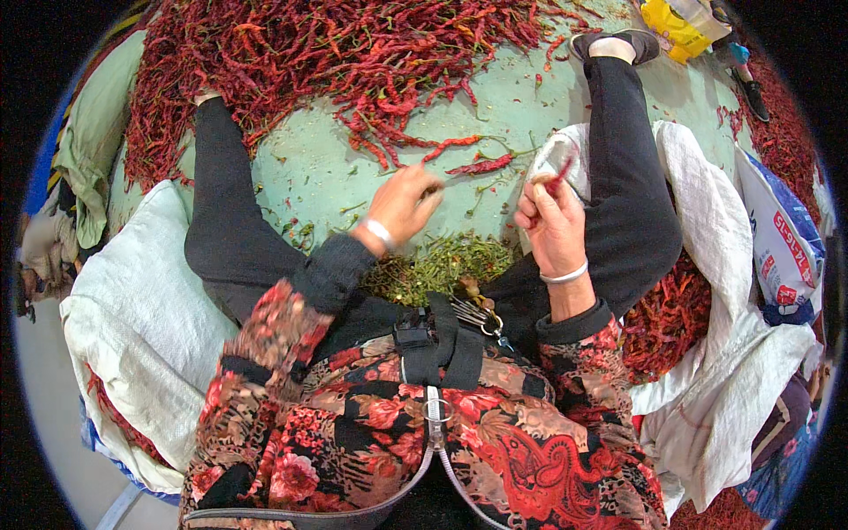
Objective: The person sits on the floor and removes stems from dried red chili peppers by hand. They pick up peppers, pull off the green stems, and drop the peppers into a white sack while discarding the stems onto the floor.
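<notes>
In my right hand [555,215], raised over the inner side of my right leg, a dried red chili pepper [564,170] is pinched between thumb and fingers; it is blurred. My left hand [405,204] is over the mat in front of me, fingers curled. Motion blur hides whether it holds anything. Loose chili peppers [482,165] with stems lie on the green mat [311,159] just beyond my hands. Between my thighs is a heap of green chili stems [440,268]. A large pile of dried red chilies [318,59] spreads across the far side.
At my right, an open white woven sack [712,192] holds red chilies [669,318]. Another white sack [142,291] with chilies stands at my left. A printed sack [785,238] and a yellow bag [682,30] are farther right. Keys [491,324] hang at my waist.
</notes>
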The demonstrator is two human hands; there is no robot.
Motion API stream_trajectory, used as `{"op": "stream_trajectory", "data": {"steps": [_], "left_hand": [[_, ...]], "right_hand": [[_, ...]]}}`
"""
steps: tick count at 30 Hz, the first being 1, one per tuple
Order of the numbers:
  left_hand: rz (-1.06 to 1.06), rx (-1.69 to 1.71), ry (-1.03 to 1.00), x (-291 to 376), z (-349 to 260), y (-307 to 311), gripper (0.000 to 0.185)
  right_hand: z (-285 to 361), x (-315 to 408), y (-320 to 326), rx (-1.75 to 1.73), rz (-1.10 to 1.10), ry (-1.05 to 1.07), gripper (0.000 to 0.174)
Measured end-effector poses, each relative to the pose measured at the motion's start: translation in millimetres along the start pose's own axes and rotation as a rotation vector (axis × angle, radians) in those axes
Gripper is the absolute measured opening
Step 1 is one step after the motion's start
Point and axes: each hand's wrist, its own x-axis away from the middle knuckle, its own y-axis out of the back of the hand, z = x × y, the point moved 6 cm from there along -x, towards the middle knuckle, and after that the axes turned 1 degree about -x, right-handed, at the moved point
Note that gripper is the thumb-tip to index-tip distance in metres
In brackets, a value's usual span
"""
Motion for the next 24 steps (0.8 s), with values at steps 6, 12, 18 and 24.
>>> {"op": "stream_trajectory", "data": {"steps": [6, 12, 18, 24], "left_hand": [[0.242, -0.351, 0.116, -124, -1, -109, 0.017], [-0.006, -0.166, 0.05, -102, 5, -57, 0.017], [-0.251, 0.533, 0.322, 13, -12, 29, 0.009], [-0.22, 0.856, 0.475, 61, -9, 12, 0.007]], "right_hand": [[-13, -12, 11, 0.094, -0.093, -0.022, 0.011], [-24, -3, 4, 0.194, 0.09, -0.211, 0.018], [-87, 17, -27, 0.087, 0.229, -0.659, 0.028], [-93, 16, -44, 0.025, 0.174, -0.437, 0.014]]}}
